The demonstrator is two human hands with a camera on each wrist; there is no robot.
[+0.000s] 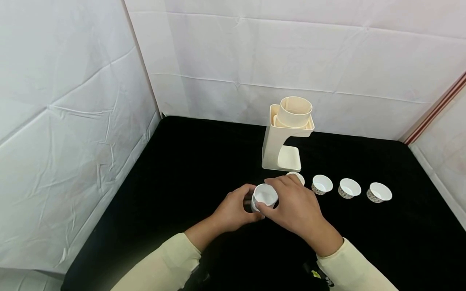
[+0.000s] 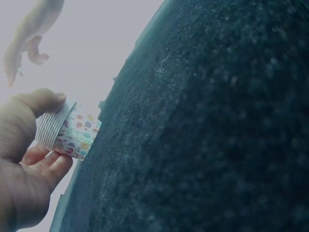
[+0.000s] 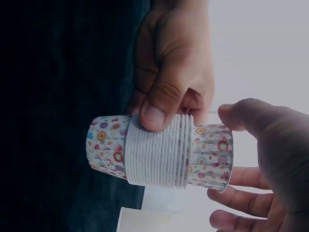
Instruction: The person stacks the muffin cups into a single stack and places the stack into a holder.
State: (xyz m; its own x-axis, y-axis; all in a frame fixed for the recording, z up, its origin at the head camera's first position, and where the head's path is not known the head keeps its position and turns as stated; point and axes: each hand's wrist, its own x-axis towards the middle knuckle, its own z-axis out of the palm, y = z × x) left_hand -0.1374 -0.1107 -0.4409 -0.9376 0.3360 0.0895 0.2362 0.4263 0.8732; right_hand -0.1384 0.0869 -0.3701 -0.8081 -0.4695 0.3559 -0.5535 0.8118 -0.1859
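Note:
My left hand (image 1: 233, 208) grips a stack of paper cups (image 3: 161, 154) with white rims and a colourful floral print, fingers and thumb curled round it. In the right wrist view, the end cup (image 3: 210, 159) stands partly drawn out of the stack. My right hand (image 1: 296, 204) holds that cup at its rim between thumb and fingers. The head view looks down into the cup's white inside. In the left wrist view the stack's printed base (image 2: 79, 133) shows close to the dark cloth.
A cream plastic stand (image 1: 269, 145) with a round cylinder (image 1: 295, 117) on top stands behind the hands. Several small printed paper cups (image 1: 349, 188) form a row to the right on black cloth (image 1: 196, 161); the leftmost is partly hidden by my right hand. White sheets hang around.

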